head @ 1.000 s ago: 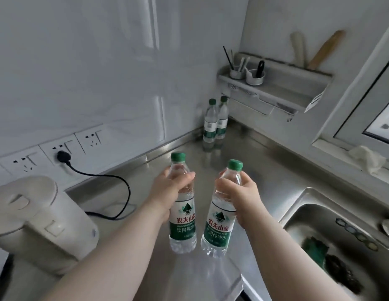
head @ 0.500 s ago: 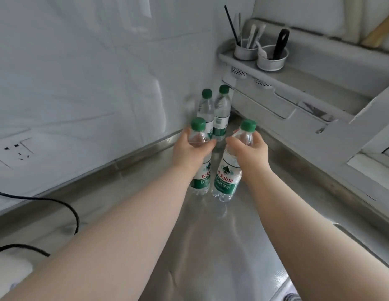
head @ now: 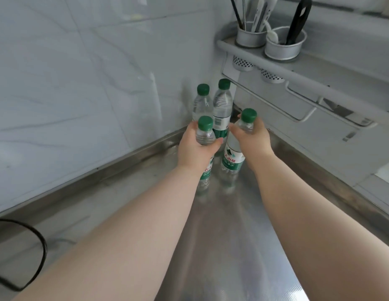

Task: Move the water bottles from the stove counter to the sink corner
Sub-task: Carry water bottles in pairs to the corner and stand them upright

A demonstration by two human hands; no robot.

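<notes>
**Hands.** Two water bottles are held upright, one in each hand. The left hand (head: 195, 148) is curled round the shoulder of the left bottle (head: 205, 135), just under its green cap. The right hand (head: 252, 137) is wrapped round the neck of the right bottle (head: 231, 161) in the same manner.

**Position.** Both long axes are near vertical, with the right bottle leaning slightly. Two corner bottles (head: 221, 105) are stood where the walls meet, directly beyond the hands and just behind the held pair. The left hand is the nearer to them. Whether the held bases are touching the tabletop (head: 221, 235) cannot be determined. Only a short lowering is judged necessary, with clearance kept from the standing pair.

**Markings.** Green label bands with white Chinese script are noted. On the right bottle "山泉" can be read beneath a green mountain emblem. On the left bottle only fragments are seen below the wrist. A barcode panel is seen on one corner bottle, but its digits are not legible.
</notes>
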